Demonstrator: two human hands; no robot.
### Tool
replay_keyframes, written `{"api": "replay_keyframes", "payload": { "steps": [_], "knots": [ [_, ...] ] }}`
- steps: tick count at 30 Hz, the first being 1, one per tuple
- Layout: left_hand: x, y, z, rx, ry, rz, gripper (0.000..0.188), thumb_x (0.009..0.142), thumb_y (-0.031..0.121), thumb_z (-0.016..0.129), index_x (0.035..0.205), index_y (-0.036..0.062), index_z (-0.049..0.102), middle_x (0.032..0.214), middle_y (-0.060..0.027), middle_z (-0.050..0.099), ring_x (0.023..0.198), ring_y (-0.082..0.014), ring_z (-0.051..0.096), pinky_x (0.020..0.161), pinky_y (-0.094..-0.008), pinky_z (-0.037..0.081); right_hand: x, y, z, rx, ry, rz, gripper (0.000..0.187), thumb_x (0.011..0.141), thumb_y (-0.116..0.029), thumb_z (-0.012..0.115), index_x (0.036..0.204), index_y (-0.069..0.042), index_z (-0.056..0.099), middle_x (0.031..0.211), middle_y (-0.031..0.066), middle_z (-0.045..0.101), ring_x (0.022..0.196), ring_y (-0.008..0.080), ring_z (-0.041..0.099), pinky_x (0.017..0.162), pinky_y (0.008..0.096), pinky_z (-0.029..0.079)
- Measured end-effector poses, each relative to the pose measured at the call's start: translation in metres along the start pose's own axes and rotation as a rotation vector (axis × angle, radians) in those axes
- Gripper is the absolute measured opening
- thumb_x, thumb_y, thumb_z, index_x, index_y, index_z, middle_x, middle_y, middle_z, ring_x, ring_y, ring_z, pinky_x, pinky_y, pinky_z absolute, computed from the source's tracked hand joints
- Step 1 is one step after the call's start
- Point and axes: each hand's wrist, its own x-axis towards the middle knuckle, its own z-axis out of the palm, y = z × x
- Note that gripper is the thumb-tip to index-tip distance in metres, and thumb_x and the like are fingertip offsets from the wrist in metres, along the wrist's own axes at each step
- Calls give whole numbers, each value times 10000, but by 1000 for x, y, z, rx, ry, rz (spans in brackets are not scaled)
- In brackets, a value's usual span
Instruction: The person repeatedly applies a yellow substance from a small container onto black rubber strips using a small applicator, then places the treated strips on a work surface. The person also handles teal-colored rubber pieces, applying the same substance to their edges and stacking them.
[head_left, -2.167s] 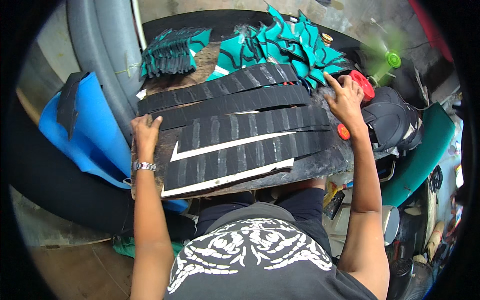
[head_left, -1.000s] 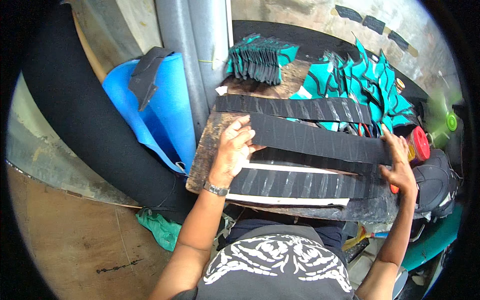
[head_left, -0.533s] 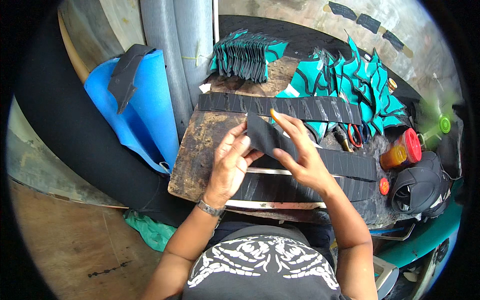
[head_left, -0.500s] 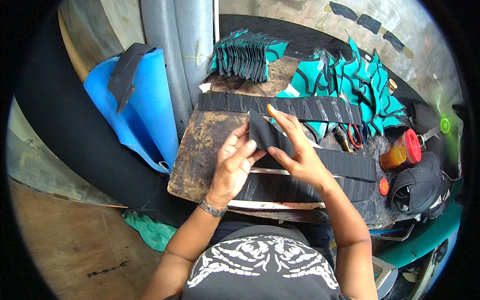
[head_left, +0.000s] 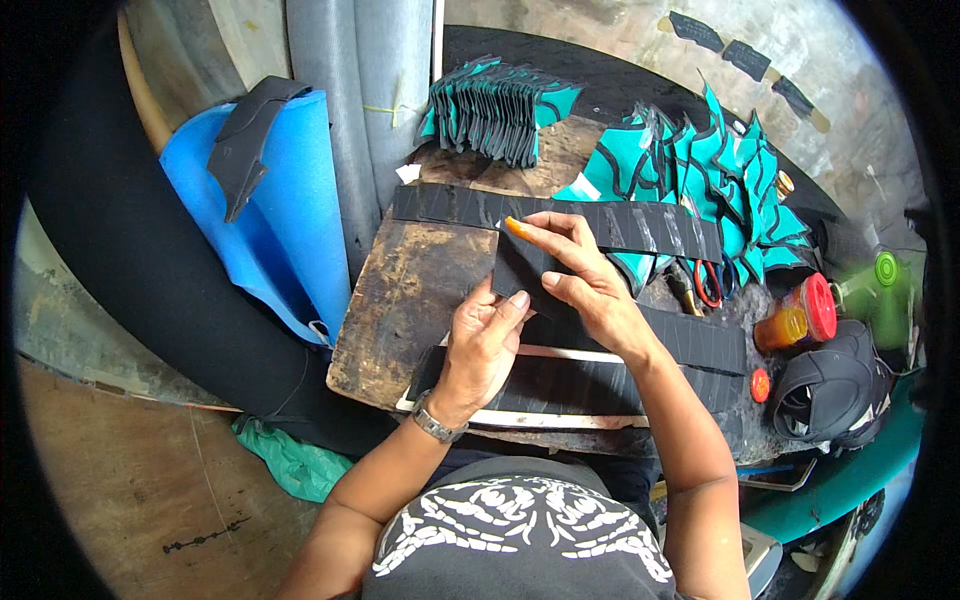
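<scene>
Both hands meet over a worn wooden board (head_left: 410, 300). My left hand (head_left: 485, 340) pinches the near edge of a black foam strip (head_left: 520, 268). My right hand (head_left: 585, 275) grips the same strip from the right, with its fingers laid over the top. More long black strips lie across the board: one at the far side (head_left: 620, 222) and others under my right forearm (head_left: 700, 345). A metal watch (head_left: 435, 425) sits on my left wrist.
Teal pieces with black edging are stacked at the back (head_left: 495, 110) and fanned at the right (head_left: 720, 170). Red-handled scissors (head_left: 705, 285), an orange jar with a red lid (head_left: 800, 315) and a black bag (head_left: 835, 385) lie right. A blue foam roll (head_left: 270, 220) leans left.
Earlier my hands were spread wide, pressing the strips flat. They have come together at the middle of the board and lifted one black strip between them.
</scene>
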Motion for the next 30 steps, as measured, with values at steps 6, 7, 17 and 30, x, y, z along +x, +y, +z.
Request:
{"api": "replay_keyframes", "payload": {
  "steps": [6,7,17,30],
  "knots": [
    [-1,2,0,3,3,-15,435,972,21,543,1394,20,439,1201,-36,611,1043,-68,573,965,-266,447,8,-2,2,24,-1,35,540,871,-215,490,1387,-61,531,1355,123,403,1318,252,366,1118,365,276],
    [-1,2,0,2,5,-17,447,969,17,546,1401,21,432,1197,-35,612,1039,-64,572,963,-263,446,8,-3,2,10,-1,57,550,874,-252,479,1382,-50,534,1373,116,403,1331,244,359,1121,363,267],
    [-2,5,2,25,-4,-26,465,922,-48,566,1369,13,452,1246,-63,569,1150,-112,526,1040,-284,402,5,-1,0,-50,-43,-18,510,886,-185,504,1385,-92,545,1346,157,375,1297,286,381,1093,379,327],
    [-4,-7,-14,-14,-108,90,310,954,-25,556,1258,15,515,1136,-56,567,1059,-96,553,958,-248,457,-8,0,5,-468,-67,-365,548,747,-155,556,1287,-139,645,1436,271,362,1351,428,338,1145,551,185]
  ]
}}
